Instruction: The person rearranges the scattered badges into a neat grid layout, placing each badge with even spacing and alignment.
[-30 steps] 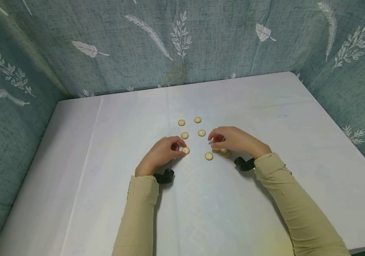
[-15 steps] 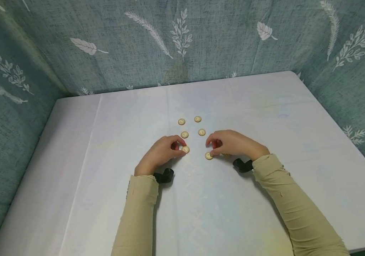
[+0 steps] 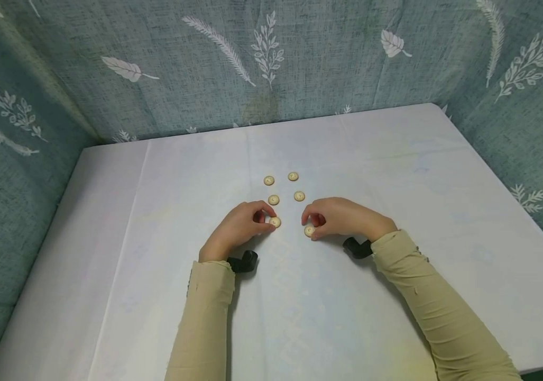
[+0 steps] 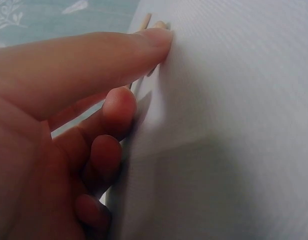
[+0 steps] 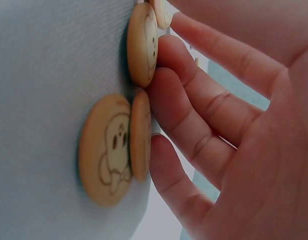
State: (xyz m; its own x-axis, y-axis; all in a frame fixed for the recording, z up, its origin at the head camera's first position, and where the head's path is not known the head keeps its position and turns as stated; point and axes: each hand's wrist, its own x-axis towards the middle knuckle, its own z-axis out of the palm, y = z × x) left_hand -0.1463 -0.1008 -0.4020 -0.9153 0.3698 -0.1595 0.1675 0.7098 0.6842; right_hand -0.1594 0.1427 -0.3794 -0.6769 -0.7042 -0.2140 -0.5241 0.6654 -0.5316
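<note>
My left hand pinches a round wooden disc by its edge between thumb and forefinger, low over the white table. In the left wrist view the thumb hides most of that disc. Opposite it, my right hand has thumb and forefinger around another wooden disc. Under its other fingers, in the right wrist view, lie more discs: one with a drawn little figure, one leaning against it, and one farther up. The hand hides these in the head view.
Beyond the hands, wooden discs lie in two rows: a near left one, a near right one, a far left one and a far right one. A leaf-patterned curtain borders the white table.
My right hand has shifted left and slightly toward me, from over the small pile to the nearest right-hand disc, which its thumb and forefinger now enclose. The left hand stays on its disc.
</note>
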